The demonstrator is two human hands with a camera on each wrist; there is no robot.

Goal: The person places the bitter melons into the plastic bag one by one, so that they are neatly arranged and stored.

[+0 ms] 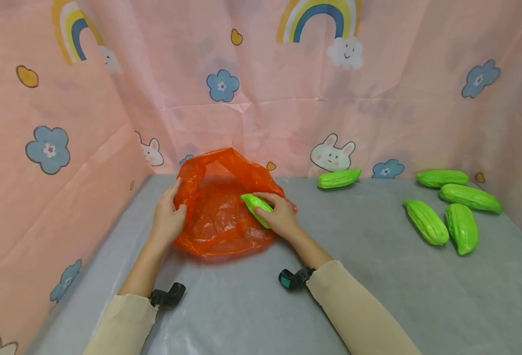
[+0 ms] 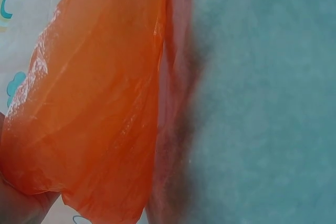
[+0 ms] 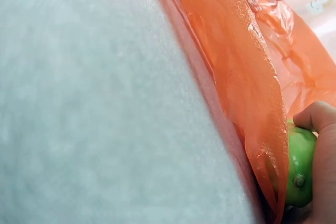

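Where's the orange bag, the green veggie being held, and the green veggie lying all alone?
Orange bag (image 1: 257, 174): head view, on its back rim.
Held green veggie (image 1: 253, 202): head view, near its pointed end.
Lone green veggie (image 1: 338, 179): head view, middle of its side.

An orange plastic bag (image 2: 100, 98), creased and glossy along its left edge, spreads over the left half, with part of the left hand (image 2: 26, 204) touching it at the far left. Behind it on the left hangs a pale backdrop (image 2: 39, 11) with a printed blue flower (image 2: 16, 86); on the right lies a blurred blue-green surface (image 2: 268, 103), darkly shadowed beside the bag.
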